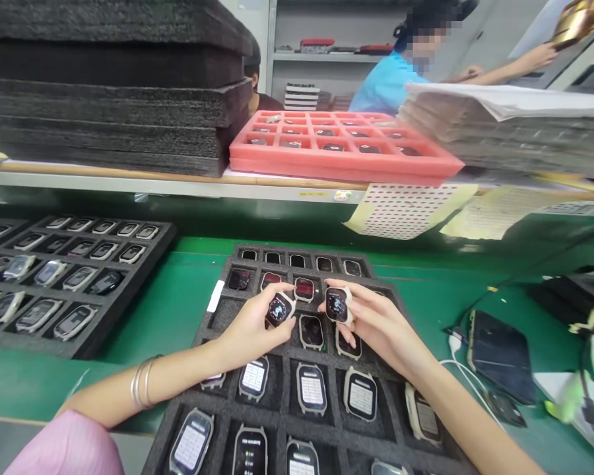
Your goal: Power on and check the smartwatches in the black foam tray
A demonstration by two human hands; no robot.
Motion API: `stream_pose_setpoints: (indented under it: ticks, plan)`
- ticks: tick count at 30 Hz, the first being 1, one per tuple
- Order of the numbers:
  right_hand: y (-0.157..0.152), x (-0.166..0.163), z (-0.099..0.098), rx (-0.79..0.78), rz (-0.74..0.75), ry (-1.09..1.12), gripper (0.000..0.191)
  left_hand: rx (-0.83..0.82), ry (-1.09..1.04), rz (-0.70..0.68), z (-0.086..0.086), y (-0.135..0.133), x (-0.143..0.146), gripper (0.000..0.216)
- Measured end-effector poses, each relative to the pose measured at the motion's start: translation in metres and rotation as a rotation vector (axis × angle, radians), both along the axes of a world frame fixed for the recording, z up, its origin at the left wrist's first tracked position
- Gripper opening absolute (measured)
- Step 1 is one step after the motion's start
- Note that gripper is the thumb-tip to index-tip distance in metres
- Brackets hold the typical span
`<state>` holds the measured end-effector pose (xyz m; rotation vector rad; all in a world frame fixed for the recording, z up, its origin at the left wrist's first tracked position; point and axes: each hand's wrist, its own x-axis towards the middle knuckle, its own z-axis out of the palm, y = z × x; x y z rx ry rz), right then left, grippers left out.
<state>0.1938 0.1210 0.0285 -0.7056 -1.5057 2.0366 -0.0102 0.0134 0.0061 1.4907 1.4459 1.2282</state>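
Pinched by its edges in my left hand (260, 323) is a smartwatch (279, 309) without a strap, its screen lit with a dial. My right hand (379, 323) grips a second smartwatch (337, 305), tilted, with a similar lit face. Both are held just above a black foam tray (283, 396) whose compartments hold more strapless watches. Several of these, such as the nearby watch (311, 388), show pale list screens. Farther back the screens are dark, and one watch (304, 289) glows reddish.
Left on the green bench stands another foam tray (161, 241) of watches. A phone-like device (501, 356) with cables lies right. The shelf above bears stacked black foam (109, 125), a pink tray (346, 165) and a grey stack (515, 138). Two people are beyond it.
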Motion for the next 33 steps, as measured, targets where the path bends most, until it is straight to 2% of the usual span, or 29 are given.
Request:
stream_pose_setpoints:
  ticks: [6, 12, 18, 22, 33]
  plan:
    - [-0.004, 0.002, 0.001, 0.039, -0.016, -0.019, 0.042, -0.025, 0.051, -0.048, 0.002, -0.003, -0.003, 0.038]
    - [-0.012, 0.002, 0.005, 0.083, -0.011, -0.037, 0.046, 0.001, 0.019, -0.009, -0.001, -0.004, -0.001, 0.042]
    - [-0.013, 0.004, 0.005, 0.14, -0.031, -0.038, 0.044, -0.022, -0.006, -0.052, 0.002, -0.007, 0.0, 0.038]
    - [-0.011, 0.005, 0.003, 0.184, 0.006, -0.042, 0.046, 0.014, -0.006, -0.02, 0.003, -0.008, 0.0, 0.038]
    - [-0.011, 0.008, 0.0, 0.226, 0.049, -0.021, 0.036, 0.0, -0.007, -0.037, 0.006, -0.008, -0.001, 0.038]
